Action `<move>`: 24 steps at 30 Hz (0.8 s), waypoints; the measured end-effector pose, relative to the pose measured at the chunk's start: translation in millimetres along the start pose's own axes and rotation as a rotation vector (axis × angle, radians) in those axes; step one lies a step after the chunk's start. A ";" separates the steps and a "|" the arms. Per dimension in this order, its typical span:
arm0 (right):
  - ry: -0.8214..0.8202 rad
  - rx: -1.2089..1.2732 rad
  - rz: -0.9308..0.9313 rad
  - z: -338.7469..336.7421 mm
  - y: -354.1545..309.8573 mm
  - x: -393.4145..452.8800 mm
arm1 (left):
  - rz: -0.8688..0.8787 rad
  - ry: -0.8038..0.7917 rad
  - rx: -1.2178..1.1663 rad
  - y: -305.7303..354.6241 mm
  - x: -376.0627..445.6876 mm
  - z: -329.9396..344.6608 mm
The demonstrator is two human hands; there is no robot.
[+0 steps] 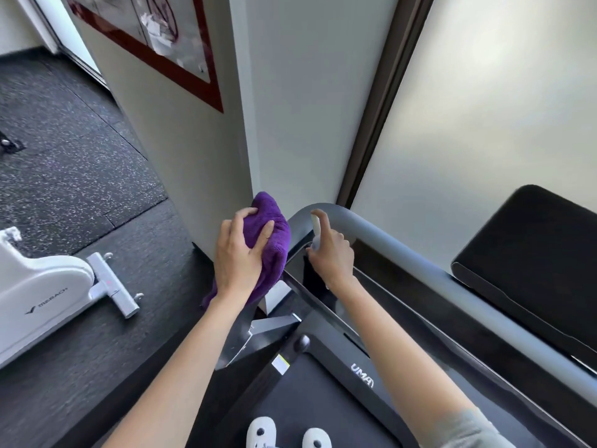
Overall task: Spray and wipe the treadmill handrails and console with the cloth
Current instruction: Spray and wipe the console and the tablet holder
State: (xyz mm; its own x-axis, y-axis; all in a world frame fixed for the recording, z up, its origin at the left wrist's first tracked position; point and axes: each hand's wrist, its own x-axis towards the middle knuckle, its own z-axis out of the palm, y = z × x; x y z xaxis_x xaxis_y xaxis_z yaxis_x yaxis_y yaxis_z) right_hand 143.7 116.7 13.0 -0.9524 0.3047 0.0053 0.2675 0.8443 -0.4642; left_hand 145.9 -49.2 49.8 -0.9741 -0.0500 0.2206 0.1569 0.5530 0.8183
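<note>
**Hands with cloth and spray bottle at a treadmill's front corner**

Seen from the head, looking down. A black treadmill (326,392) fills the lower right, its belt running toward the viewer, with white lettering on the front cover. A thick grey handrail (420,263) crosses from the right edge up to the treadmill's front left corner, where it bends down into a dark upright. Just inside the rail lies the long, glossy black console (381,321), following the same line.

Beyond the treadmill stand a pale wall and a frosted window in a dark frame. A black padded bench (533,253) sits at the right, behind the rail. On the left, dark speckled flooring (64,163) carries a white exercise bike (48,302), only partly in view. A red-framed board (155,37) hangs on the wall at upper left.

The left hand (239,253) is closed around a bunched purple cloth (271,234), held at the bend of the handrail; whether the cloth touches the rail cannot be told. The right hand (329,257) grips a small pale spray bottle (316,229), its top held just beside the rail's bend, a forefinger lying over the nozzle. The two hands are close together but apart.

At the bottom edge, two white slippers (287,434) with dark spots stand on the belt.
</note>
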 end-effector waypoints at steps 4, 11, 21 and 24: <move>0.006 0.028 0.018 -2.4 4.1 0.2 | 0.011 -0.020 0.013 -3.0 -1.5 4.8; -0.007 0.029 -0.002 -9.9 10.8 -8.7 | 0.025 -0.062 0.007 -1.6 -0.7 13.9; 0.063 0.142 0.068 -44.4 23.7 -37.0 | 0.069 -0.124 0.049 5.6 -7.7 23.8; 0.147 0.142 0.119 -62.5 45.8 -63.9 | 0.097 -0.141 0.061 7.8 -10.8 26.2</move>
State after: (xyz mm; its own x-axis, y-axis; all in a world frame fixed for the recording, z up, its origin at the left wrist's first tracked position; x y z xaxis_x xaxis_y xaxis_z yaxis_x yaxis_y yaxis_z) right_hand 225.9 163.4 46.7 -0.8812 0.4679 0.0669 0.3437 0.7315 -0.5888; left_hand 153.3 -22.6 39.9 -0.9686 0.1209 0.2171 0.2456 0.5993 0.7620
